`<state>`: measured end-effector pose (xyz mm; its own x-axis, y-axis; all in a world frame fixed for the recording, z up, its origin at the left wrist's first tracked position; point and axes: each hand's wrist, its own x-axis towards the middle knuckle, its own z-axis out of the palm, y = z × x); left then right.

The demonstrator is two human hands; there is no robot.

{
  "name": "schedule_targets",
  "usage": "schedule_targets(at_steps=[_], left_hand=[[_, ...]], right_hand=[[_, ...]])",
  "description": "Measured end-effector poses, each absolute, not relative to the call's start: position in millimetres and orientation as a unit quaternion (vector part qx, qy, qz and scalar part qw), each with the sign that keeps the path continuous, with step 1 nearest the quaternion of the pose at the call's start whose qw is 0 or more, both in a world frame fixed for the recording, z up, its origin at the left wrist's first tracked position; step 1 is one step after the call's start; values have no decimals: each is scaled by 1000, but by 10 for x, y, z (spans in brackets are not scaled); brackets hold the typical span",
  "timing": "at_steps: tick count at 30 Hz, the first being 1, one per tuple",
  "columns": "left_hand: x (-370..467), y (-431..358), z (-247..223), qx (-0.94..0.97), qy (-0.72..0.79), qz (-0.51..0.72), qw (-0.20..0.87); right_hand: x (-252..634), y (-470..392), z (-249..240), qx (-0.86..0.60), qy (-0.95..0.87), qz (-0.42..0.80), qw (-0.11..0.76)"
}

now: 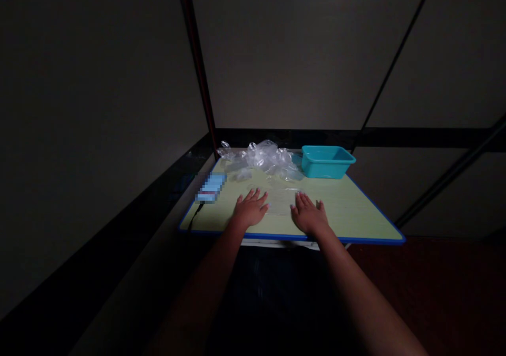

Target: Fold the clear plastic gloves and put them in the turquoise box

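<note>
A clear plastic bag (pixel 280 202) lies flat on the pale yellow-green table, between my two hands. My left hand (pixel 250 209) rests palm down at its left side, fingers spread. At its right side my right hand (pixel 309 214) is also palm down, with the fingers stretched out and the thumb apart. Neither hand grips anything. Behind them sits a crumpled heap of clear plastic bags (pixel 265 156). The flat bag's edges are faint, so how far it reaches under my palms cannot be made out.
A turquoise plastic basket (pixel 324 169) stands at the back right of the table (pixel 356 214), which has a blue edge. On the left lies a phone-like device (pixel 211 187), its screen blurred, with a black cable (pixel 194 216) running off the edge. Walls stand behind and to the left.
</note>
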<state>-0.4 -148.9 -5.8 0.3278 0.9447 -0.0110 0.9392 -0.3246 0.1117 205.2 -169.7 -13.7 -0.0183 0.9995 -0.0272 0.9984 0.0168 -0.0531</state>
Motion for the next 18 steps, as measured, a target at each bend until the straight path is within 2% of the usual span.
schedule_targets(at_steps=[18], left_hand=[[-14,-1486,-66,809,586,30,45]], right_hand=[[2036,-1708,-113,-699,-713,44,20]])
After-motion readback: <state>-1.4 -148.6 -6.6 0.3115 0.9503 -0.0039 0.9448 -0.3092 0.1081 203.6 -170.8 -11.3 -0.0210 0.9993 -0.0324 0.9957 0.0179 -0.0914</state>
